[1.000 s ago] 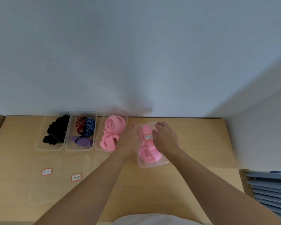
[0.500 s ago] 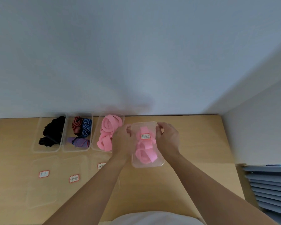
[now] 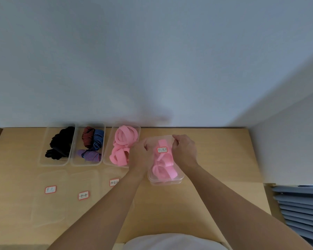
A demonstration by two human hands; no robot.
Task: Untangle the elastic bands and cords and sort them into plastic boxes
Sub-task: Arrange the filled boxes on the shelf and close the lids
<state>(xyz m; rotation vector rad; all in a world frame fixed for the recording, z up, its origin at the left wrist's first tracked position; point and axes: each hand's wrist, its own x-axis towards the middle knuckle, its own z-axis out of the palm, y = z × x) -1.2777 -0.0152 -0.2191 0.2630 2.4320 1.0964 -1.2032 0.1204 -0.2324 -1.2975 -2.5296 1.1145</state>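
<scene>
A clear plastic box holding pink elastic bands stands on the wooden table, with a clear labelled lid on top of it. My left hand grips the lid's left edge and my right hand grips its right edge, fingers curled over the far rim. To the left stand three open boxes: one with pink bands, one with striped red, blue and purple bands, one with black cords.
Three clear lids with red-framed labels lie flat on the table in front of the open boxes. A wall rises right behind the boxes. A grey slatted unit stands off the table's right edge.
The lidded box has shifted slightly left and straightened. My hands have moved from over it to its two sides, gripping the lid's edges.
</scene>
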